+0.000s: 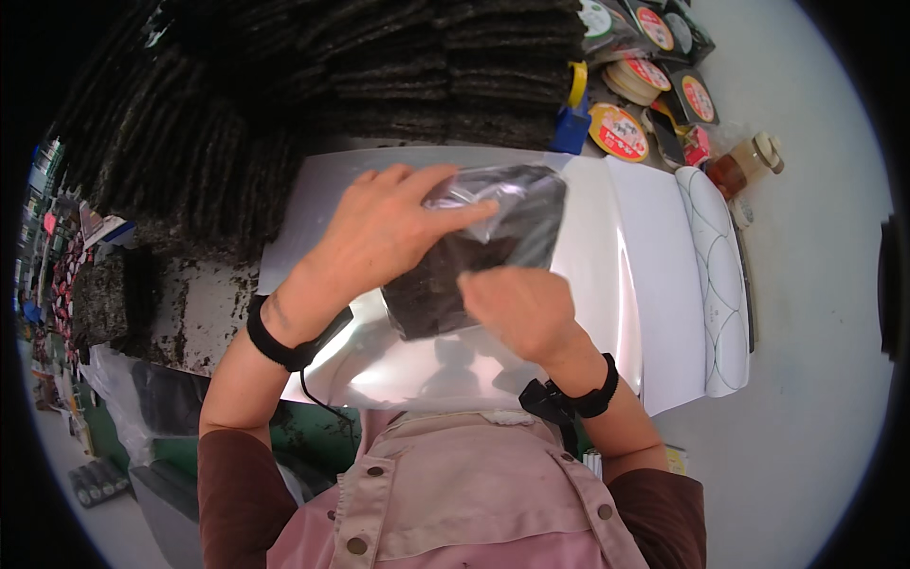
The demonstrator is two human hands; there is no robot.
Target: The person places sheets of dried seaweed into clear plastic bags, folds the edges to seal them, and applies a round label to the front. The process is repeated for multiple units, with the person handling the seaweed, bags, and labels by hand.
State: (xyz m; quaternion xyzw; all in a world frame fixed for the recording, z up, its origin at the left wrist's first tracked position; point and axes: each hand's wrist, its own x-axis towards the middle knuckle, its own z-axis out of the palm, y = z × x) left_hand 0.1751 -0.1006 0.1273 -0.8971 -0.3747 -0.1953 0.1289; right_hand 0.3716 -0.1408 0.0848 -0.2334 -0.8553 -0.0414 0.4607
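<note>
A clear plastic bag with a stack of dark sheets inside, apparently dried seaweed, lies tilted on a shiny metal sheet. My left hand reaches over its left side. The thumb stretches across the film near the far end, and the other fingers bend over the far left edge. Over the bag's near right part is my right hand, blurred, with its fingers curled. Whether those fingers pinch the film or only press on it is hidden. Both wrists wear black bands.
Tall piles of dark seaweed sheets stand behind and to the left. A blue tape dispenser, round labels, a phone and a bottle of brown liquid sit at the back right. A white patterned roll borders the right side.
</note>
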